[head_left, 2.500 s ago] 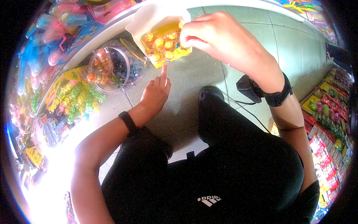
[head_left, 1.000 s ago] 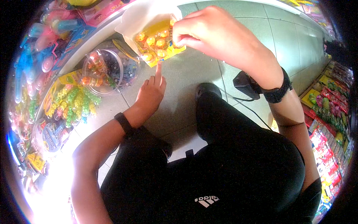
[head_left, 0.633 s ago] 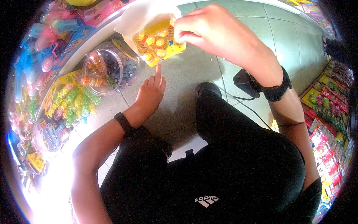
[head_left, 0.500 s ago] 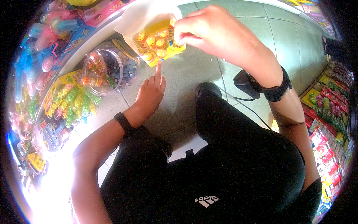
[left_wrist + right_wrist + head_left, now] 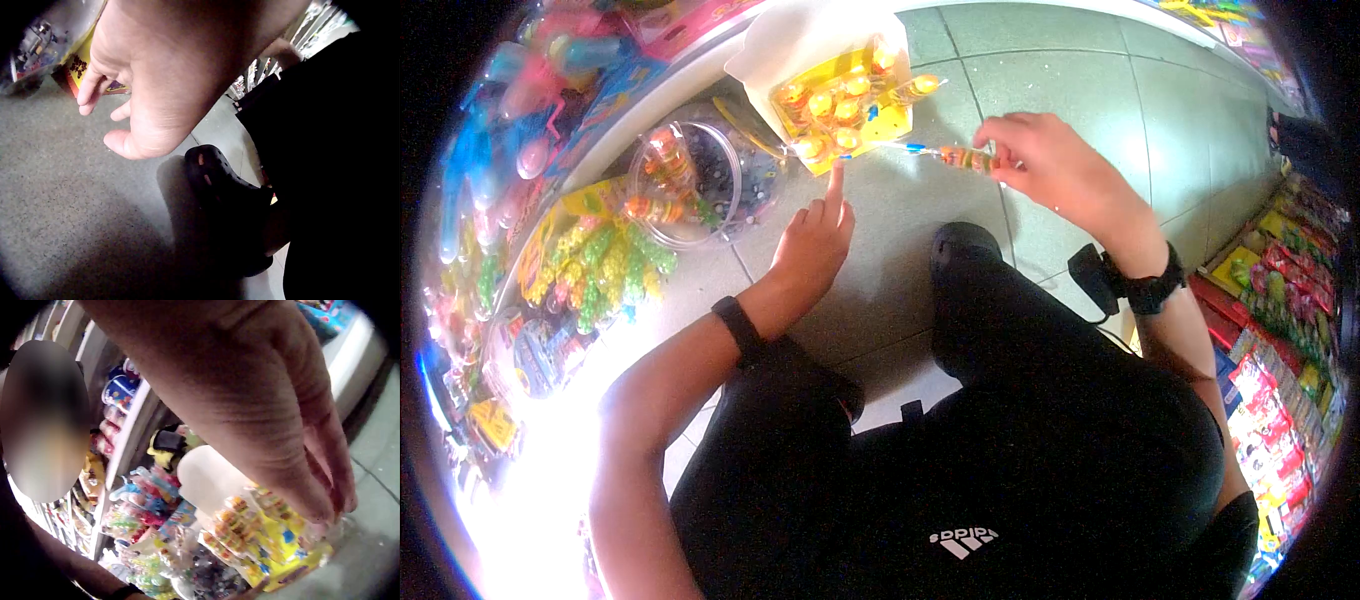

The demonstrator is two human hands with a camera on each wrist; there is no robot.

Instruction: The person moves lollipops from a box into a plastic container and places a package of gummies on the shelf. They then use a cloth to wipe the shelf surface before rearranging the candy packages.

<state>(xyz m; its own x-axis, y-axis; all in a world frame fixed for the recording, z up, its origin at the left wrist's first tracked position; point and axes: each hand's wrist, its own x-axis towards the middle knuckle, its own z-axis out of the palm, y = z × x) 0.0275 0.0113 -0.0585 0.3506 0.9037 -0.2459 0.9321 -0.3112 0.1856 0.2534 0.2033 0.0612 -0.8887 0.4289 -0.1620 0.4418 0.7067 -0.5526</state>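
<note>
A yellow box (image 5: 890,125) with a raised white lid (image 5: 795,40) holds several orange-and-yellow wrapped toys (image 5: 847,110); one wrapped piece (image 5: 915,90) leans out over its right side. My left hand (image 5: 810,245) has its index finger extended at the box's lower edge, the other fingers loosely bent; in the left wrist view the hand (image 5: 153,81) holds nothing. To the box's right, my right hand (image 5: 1065,165) pinches a striped wrapped toy (image 5: 968,158), whose blue-marked end points toward the box. The right wrist view shows the fingers of my right hand (image 5: 256,419) beside the box (image 5: 300,562).
A round clear tub (image 5: 735,190) with striped toys stands left of the box. Green and yellow bead-like toys (image 5: 595,265) and other packaged goods line the left side. Packets (image 5: 1275,430) lie at the right. A dark shoe (image 5: 965,240) rests on the tiled floor (image 5: 1040,90).
My right hand has moved right and down, away from the box, with a striped toy now visible in its fingers. Another wrapped piece now leans out of the box. My left hand remains at the lower edge.
</note>
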